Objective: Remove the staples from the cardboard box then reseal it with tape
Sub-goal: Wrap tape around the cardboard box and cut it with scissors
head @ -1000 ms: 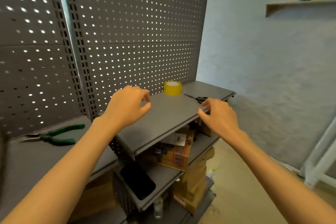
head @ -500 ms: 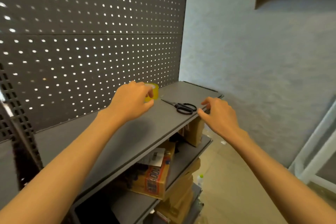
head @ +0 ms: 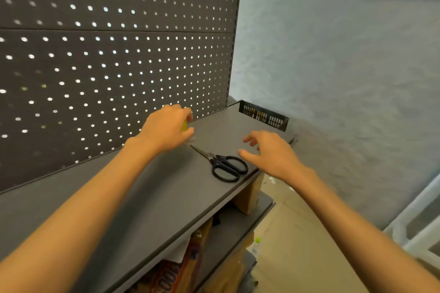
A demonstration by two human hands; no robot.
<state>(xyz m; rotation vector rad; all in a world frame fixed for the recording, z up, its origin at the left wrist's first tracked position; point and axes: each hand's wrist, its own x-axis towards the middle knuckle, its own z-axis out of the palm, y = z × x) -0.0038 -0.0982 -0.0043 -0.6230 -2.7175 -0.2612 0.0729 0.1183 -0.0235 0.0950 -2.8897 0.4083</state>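
Note:
My left hand (head: 167, 127) is curled over the yellow tape roll (head: 184, 125) on the grey shelf (head: 147, 200); only a sliver of yellow shows between my fingers and thumb. Black-handled scissors (head: 225, 165) lie on the shelf near its front edge, blades pointing toward my left hand. My right hand (head: 269, 154) hovers just right of the scissors' handles, fingers loosely spread and holding nothing. Cardboard boxes (head: 248, 194) sit on the lower shelves below; whether they carry staples cannot be seen.
A dark perforated back panel (head: 114, 50) rises behind the shelf. A black slotted basket (head: 263, 115) stands at the shelf's far right end. A grey wall is to the right, with a white frame (head: 416, 221) at the lower right.
The view has swung right and closer. My left hand has closed over the tape roll, hiding most of it. My right hand has moved from the shelf edge to above the scissors' handles.

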